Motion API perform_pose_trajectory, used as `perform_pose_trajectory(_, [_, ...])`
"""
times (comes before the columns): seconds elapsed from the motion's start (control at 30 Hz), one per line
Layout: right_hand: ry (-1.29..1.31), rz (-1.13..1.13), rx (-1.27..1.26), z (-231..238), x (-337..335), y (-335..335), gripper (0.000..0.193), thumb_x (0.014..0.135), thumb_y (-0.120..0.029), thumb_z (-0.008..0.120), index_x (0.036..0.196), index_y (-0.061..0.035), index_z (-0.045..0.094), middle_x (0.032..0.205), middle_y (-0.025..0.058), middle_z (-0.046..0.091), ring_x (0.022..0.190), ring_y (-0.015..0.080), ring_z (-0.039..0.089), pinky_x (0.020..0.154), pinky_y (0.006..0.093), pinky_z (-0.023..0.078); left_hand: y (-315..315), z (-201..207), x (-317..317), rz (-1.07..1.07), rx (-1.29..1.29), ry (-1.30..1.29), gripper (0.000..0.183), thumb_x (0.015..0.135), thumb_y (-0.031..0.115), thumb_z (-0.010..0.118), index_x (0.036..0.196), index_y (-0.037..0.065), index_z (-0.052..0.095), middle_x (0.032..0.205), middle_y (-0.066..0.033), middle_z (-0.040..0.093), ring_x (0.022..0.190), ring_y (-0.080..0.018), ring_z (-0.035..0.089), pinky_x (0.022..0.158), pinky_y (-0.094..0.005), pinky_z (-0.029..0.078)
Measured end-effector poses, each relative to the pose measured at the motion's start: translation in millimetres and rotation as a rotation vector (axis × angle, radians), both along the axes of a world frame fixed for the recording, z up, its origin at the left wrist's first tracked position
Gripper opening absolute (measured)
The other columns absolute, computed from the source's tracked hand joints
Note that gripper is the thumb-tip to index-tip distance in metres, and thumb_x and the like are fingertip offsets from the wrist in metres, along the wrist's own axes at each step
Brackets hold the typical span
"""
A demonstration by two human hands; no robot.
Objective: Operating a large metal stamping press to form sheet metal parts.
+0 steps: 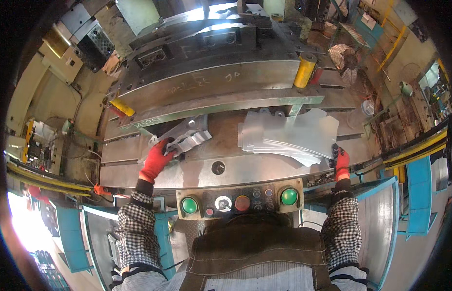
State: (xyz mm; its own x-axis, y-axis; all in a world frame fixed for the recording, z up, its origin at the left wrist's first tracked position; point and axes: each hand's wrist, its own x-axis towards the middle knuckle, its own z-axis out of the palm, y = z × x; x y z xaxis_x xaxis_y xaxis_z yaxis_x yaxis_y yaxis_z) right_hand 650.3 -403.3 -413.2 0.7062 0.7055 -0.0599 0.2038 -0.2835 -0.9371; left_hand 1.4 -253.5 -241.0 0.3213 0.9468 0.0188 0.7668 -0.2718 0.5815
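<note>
My left hand (155, 159), red glove, is closed on the near edge of a formed metal part (187, 137) at 10 o'clock on the worktop (265, 167), gripping the rim to keep fingers off the shaped face. My right hand (341, 162) at 2 o'clock is curled over the right edge of a stack of flat sheet blanks (289, 136), probably steadying it. Control panel (239, 201) at 6, die block (211, 82) at 12.
</note>
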Motion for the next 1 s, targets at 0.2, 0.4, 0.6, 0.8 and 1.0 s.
perform_pose_trajectory(0.2, [0.553,0.112,-0.018,46,-47,10,0.014,0.079,-0.023,0.055,0.085,-0.0107,0.056,0.073,0.0007,0.058,0.053,0.0105,0.051,0.041,0.0258,0.044,-6,-32,-1,0.007,0.243,-0.038,0.048,0.065,0.023,0.063,0.108,0.008,0.048,0.1,-0.0121,0.054,0.09,-0.0296,0.05,0.078,-0.037,0.039])
perform_pose_trajectory(0.4, [0.592,0.09,-0.047,36,-29,11,0.014,0.079,-0.018,0.054,0.086,-0.0057,0.056,0.072,0.0032,0.059,0.046,0.014,0.052,0.037,0.0258,0.044,-4,-27,7,0.061,0.254,0.087,0.05,0.064,0.023,0.064,0.11,0.01,0.047,0.101,-0.0116,0.052,0.094,-0.03,0.048,0.08,-0.0374,0.037])
perform_pose_trajectory(0.6, [0.291,0.065,-0.061,9,13,12,0.017,0.079,-0.023,0.055,0.08,-0.0071,0.057,0.062,0.002,0.055,0.043,0.0144,0.049,0.036,0.0279,0.041,-4,-33,10,0.06,0.266,0.076,0.051,0.063,0.022,0.064,0.11,0.01,0.047,0.101,-0.0118,0.052,0.094,-0.03,0.048,0.081,-0.0377,0.037])
perform_pose_trajectory(0.8, [-0.375,0.216,-0.329,52,-1,32,0.017,0.078,-0.022,0.058,0.075,-0.0058,0.058,0.054,0.0019,0.051,0.041,0.0121,0.046,0.038,0.027,0.04,-19,-26,-3,0.126,0.302,0.206,0.052,0.062,0.021,0.065,0.11,0.01,0.046,0.102,-0.0118,0.052,0.095,-0.0306,0.047,0.082,-0.0383,0.036])
perform_pose_trajectory(1.0, [-0.333,0.308,0.082,55,29,17,0.024,0.071,-0.023,0.063,0.084,-0.0034,0.06,0.065,0.0075,0.06,0.053,0.0164,0.055,0.049,0.0307,0.043,-12,-33,14,0.063,0.351,0.133,0.052,0.061,0.021,0.065,0.109,0.009,0.046,0.101,-0.0122,0.052,0.095,-0.0307,0.047,0.082,-0.0384,0.037])
